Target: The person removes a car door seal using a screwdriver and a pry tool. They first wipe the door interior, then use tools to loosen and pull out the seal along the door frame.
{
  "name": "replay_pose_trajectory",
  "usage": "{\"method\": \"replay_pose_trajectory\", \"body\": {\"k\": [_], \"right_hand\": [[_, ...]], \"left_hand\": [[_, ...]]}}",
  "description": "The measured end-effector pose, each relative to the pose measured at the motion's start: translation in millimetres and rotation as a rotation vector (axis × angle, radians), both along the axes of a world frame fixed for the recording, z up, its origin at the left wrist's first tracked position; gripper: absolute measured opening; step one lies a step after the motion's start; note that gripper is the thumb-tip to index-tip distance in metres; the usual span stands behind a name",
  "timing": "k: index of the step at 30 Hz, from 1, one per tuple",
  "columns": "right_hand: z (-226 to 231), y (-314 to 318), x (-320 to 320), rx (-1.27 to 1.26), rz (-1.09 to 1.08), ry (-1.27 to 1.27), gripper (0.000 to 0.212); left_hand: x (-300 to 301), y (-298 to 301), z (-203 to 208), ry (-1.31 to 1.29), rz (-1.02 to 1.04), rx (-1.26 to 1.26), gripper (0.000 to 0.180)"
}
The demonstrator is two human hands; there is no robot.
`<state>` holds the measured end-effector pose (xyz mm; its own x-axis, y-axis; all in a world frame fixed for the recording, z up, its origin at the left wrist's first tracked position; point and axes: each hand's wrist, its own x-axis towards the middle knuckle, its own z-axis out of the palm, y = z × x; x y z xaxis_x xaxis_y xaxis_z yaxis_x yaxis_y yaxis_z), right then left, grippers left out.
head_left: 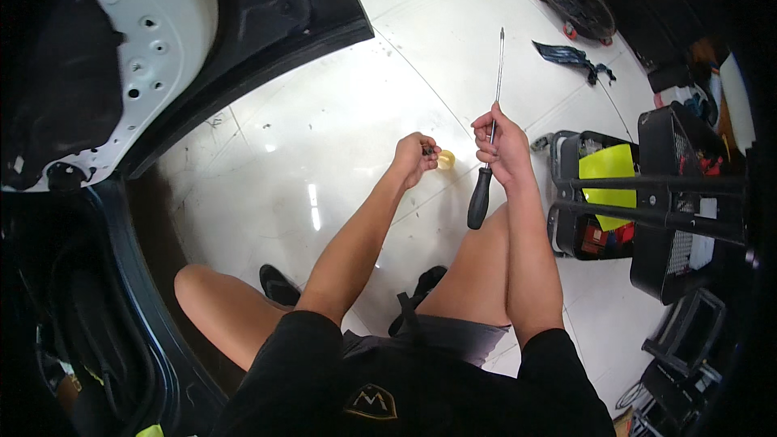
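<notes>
In my right hand is a long screwdriver. Its black handle hangs below the fingers, toward my thigh, and its thin metal shaft points away from me. My left hand is closed with the fingertips pinched around a small dark piece, too small to name. Right beside those fingertips is a small round yellow thing; whether the hand touches it or it lies on the floor behind, I cannot tell. The two hands are apart, in front of my bent knees.
A car's open door and dark sill stand on the left. On the right is a black wheeled tool cart with a bright yellow sheet. A crumpled dark wrapper and a round wheeled base rest on the tiled floor.
</notes>
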<state>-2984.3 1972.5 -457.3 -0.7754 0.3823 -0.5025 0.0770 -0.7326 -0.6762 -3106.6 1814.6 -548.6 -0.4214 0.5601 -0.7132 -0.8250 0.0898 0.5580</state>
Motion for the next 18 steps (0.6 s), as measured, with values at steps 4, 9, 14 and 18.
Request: {"method": "replay_pose_trajectory", "body": {"k": [4, 9, 14, 18], "right_hand": [[0.7, 3.6, 15.6, -0.034, -0.019, 0.001, 0.05], [0.4, 7.7, 20.6, 0.053, -0.062, -0.061, 0.05], [4.2, 5.8, 12.0, 0.048, -0.035, -0.041, 0.048], [4.9, -2.6, 6.1, 0.053, -0.006, -0.072, 0.047]], "left_hand": [[8.9, 14.3, -38.8, -0.179, 0.036, 0.035, 0.017], [26.1, 28.0, -46.6, 1.116, -0.734, -0.438, 0.024], [47.9, 34.4, -45.3, 1.23, -0.787, -0.458, 0.017], [50.4, 31.4, -54.2, 1.229, -0.726, -0.434, 0.018]]}}
